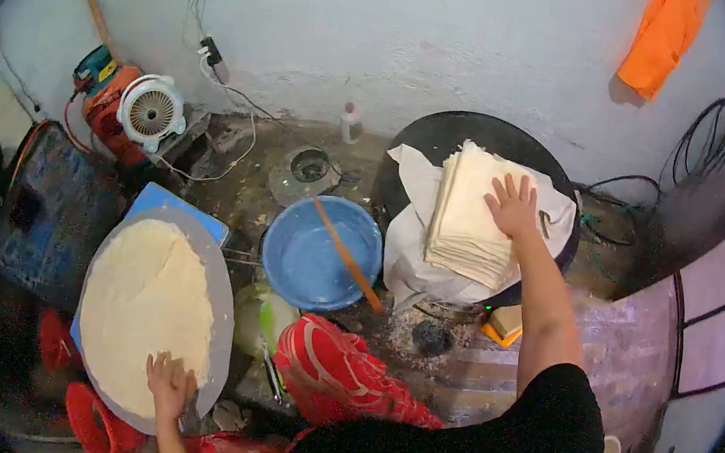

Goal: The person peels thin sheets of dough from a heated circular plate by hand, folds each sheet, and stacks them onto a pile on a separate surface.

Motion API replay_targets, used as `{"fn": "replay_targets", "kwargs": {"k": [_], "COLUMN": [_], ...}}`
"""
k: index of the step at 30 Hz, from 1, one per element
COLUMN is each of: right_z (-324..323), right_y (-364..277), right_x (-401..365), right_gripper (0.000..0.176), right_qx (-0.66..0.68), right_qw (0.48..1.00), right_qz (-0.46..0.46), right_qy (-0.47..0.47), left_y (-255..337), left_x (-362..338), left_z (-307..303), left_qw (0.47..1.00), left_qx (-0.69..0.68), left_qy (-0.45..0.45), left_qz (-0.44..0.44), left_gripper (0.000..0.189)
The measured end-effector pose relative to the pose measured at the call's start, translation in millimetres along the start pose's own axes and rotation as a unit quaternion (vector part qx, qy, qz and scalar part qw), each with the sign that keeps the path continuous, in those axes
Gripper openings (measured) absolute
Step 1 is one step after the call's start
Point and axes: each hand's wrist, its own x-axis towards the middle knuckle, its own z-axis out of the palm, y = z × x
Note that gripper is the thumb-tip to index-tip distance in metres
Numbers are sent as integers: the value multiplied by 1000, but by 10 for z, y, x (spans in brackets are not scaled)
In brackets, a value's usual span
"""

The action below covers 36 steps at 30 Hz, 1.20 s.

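Observation:
My left hand (pixel 171 381) lies open at the lower right edge of a thin, pale dough sheet (pixel 145 299), its fingers slightly apart. The sheet covers most of an oval grey board (pixel 220 336). My right hand (pixel 514 209) rests flat, fingers spread, on a thick stack of folded pale flatbread sheets (pixel 464 212). Beneath the stack a white cloth (pixel 406 241) is draped over a round black griddle (pixel 428 130). No object shows in either hand.
Between my hands stands a blue basin (pixel 322 262) with a wooden stick (pixel 346 252) across it. A blower (pixel 150 113) and cables are at the back left. Near the wall stands a small bottle (pixel 351 124). An orange cloth (pixel 661 46) hangs at upper right.

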Motion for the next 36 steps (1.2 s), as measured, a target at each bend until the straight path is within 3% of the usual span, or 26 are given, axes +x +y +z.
{"fn": "replay_targets", "kwargs": {"k": [5,6,7,8,9,11,13,15,17,20,22,24,25,27,28,30,31,35,36], "right_z": [-125,-271,227,-219,-259,-314,-474,-525,-599,-834,-890,-958,-950,-984,-907,-690,-586,-334,-301], "right_y": [60,-25,312,32,-133,-318,-766,-1171,-1666,-2487,-2972,-3493,-3764,-4289,-4536,-5063,-5318,-6180,-6374], "right_x": [63,18,287,205,127,109,-60,-177,-403,-681,-800,-933,-989,-1148,-1213,-1288,-1316,-1480,-1509], "right_gripper": [58,59,60,60,61,53,45,42,33,24,23,22,22,23,24,25,25,21,18], "right_qx": [-20,-34,-28,-46,-46,22,133,212,335,393,363,330,315,239,249,283,306,282,254], "right_qw": [996,997,994,996,989,957,939,910,871,810,793,780,772,786,770,733,712,707,719], "right_qz": [-17,-24,-103,-74,-57,-172,-252,-317,-359,-425,-473,-505,-524,-546,-573,-616,-632,-645,-636], "right_qy": [-90,-68,-10,12,129,230,193,165,-2,-97,-126,-167,-176,-166,-127,-57,-27,61,119], "left_y": [145,67,2,-44,-83,-188,34,-214,-385,-365,-67,46,206,619,694,783,806,856,867], "left_x": [76,51,-3,-52,-85,-246,-294,-570,-841,-1011,-981,-1041,-1022,-986,-989,-1004,-1018,-998,-978], "left_z": [-221,-246,-271,-310,-393,-514,-736,-595,-428,-302,-433,-401,-509,-781,-798,-780,-730,-658,-676], "left_qw": [999,998,991,978,949,842,704,664,591,556,559,631,628,811,808,943,941,964,969], "left_qx": [20,13,-14,-41,-150,-346,-450,-465,-532,-548,-582,-542,-544,-396,-397,-100,-99,-55,-34], "left_qy": [29,61,94,131,165,232,329,330,329,317,320,324,327,279,285,249,255,194,182], "left_qz": [-5,-30,-96,-158,-221,-342,-440,-484,-509,-538,-497,-451,-450,-328,-328,-197,-198,-175,-163], "left_gripper": [35,37,37,38,37,37,32,33,27,22,22,32,32,41,41,41,41,37,34]}}
